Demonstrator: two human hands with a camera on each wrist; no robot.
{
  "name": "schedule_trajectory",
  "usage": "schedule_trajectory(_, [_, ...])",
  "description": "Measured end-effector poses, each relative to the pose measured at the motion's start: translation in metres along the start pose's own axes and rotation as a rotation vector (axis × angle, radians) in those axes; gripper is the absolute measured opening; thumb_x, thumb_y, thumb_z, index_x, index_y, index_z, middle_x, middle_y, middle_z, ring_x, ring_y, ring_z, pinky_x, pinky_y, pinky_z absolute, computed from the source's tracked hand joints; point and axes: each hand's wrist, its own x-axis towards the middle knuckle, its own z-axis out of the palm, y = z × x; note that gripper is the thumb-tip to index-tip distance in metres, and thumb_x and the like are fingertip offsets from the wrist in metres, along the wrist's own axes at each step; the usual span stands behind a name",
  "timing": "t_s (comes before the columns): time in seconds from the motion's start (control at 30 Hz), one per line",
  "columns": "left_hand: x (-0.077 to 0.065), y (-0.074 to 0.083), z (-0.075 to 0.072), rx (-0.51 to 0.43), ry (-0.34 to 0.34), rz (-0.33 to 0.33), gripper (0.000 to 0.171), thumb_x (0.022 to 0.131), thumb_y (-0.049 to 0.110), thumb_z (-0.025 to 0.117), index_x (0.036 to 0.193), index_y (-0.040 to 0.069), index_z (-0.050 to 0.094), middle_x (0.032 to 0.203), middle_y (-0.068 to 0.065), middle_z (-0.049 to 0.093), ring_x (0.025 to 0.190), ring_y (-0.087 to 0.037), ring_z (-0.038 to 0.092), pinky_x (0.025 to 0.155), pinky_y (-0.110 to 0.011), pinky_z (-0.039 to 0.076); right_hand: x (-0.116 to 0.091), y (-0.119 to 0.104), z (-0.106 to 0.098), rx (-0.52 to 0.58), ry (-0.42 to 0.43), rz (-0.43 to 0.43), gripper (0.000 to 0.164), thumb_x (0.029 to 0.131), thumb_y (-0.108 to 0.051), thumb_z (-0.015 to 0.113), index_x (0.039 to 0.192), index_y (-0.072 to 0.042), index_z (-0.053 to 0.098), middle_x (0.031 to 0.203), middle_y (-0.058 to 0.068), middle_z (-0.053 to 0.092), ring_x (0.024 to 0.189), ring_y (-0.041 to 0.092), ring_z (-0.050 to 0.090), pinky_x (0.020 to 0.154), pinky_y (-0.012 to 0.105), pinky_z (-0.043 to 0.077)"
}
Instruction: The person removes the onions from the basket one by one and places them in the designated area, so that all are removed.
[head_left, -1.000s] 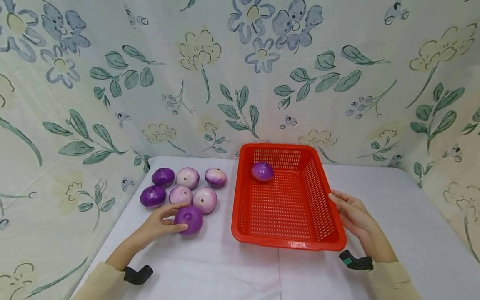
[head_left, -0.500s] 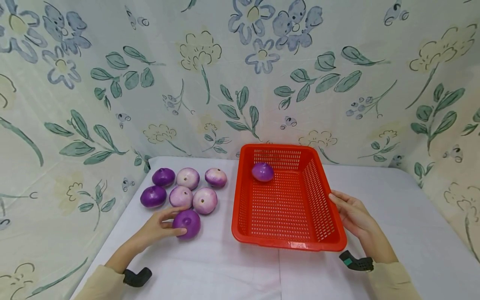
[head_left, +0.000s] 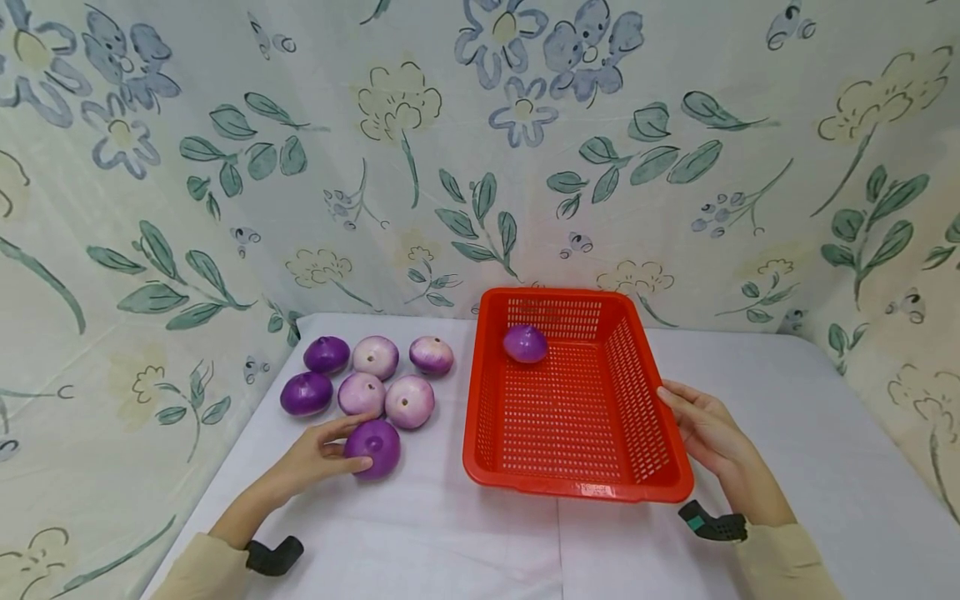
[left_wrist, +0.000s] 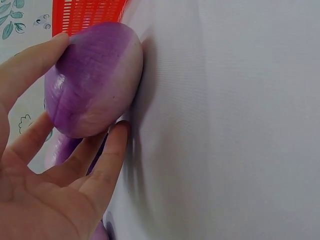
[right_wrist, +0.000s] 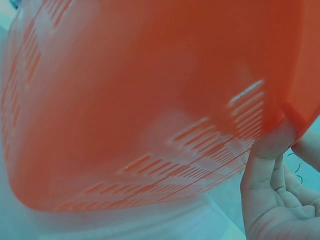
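My left hand (head_left: 318, 454) holds a purple onion (head_left: 375, 448) between thumb and fingers, low over the white cloth at the near side of the onion group. In the left wrist view the onion (left_wrist: 95, 80) shows a purple face and a paler underside, with the thumb on one side and fingertips on the other. A red plastic basket (head_left: 577, 492) with slotted walls stands right of centre, slightly turned. At its right rim my right hand (head_left: 705, 425) pinches the edge, as the right wrist view shows with the fingers (right_wrist: 272, 145) under the rim. Inside the basket lies one purple onion (head_left: 525, 343) near the back left.
Behind the left hand, several onions sit in two rows: dark purple ones (head_left: 306, 393) on the left, and paler ones (head_left: 409, 402) towards the basket. A floral curtain (head_left: 480, 167) hangs behind the white-covered table (head_left: 480, 542).
Over the last second my left hand drew the held onion slightly towards me and left; it has barely moved in the last half second. The right hand and basket stay put.
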Motion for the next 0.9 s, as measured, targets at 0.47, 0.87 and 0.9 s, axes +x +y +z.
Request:
schedule_trajectory(0.47, [-0.002, 0.003, -0.012, -0.007, 0.029, 0.03, 0.063, 0.088, 0.016, 0.078, 0.142, 0.001, 0.05, 0.138, -0.026, 0.053, 0.116, -0.041, 0.06, 0.092, -0.034, 0.054, 0.0, 0.0, 0.0, -0.007, 0.011, 0.01, 0.016, 0.103, -0.013, 0.056, 0.11, -0.019, 0.069, 0.106, -0.001, 0.072, 0.091, 0.015, 0.069, 0.08, 0.03, 0.058])
schedule_trajectory(0.87, [0.003, 0.024, -0.023, 0.01, 0.042, 0.084, 0.057, 0.09, 0.016, 0.076, 0.138, -0.003, 0.052, 0.139, -0.024, 0.054, 0.118, -0.044, 0.059, 0.087, -0.031, 0.056, 0.0, -0.001, 0.0, -0.004, 0.017, 0.013, 0.015, 0.102, -0.013, 0.057, 0.11, -0.02, 0.068, 0.106, -0.001, 0.072, 0.091, 0.014, 0.069, 0.08, 0.03, 0.058])
schedule_trajectory(0.9, [0.005, 0.027, -0.024, 0.012, 0.041, 0.099, 0.056, 0.09, 0.015, 0.075, 0.138, -0.004, 0.052, 0.139, -0.024, 0.054, 0.118, -0.045, 0.058, 0.088, -0.03, 0.056, 0.0, -0.001, 0.0, -0.005, 0.018, 0.012, 0.015, 0.102, -0.013, 0.057, 0.11, -0.02, 0.068, 0.106, -0.001, 0.072, 0.091, 0.014, 0.069, 0.08, 0.03, 0.058])
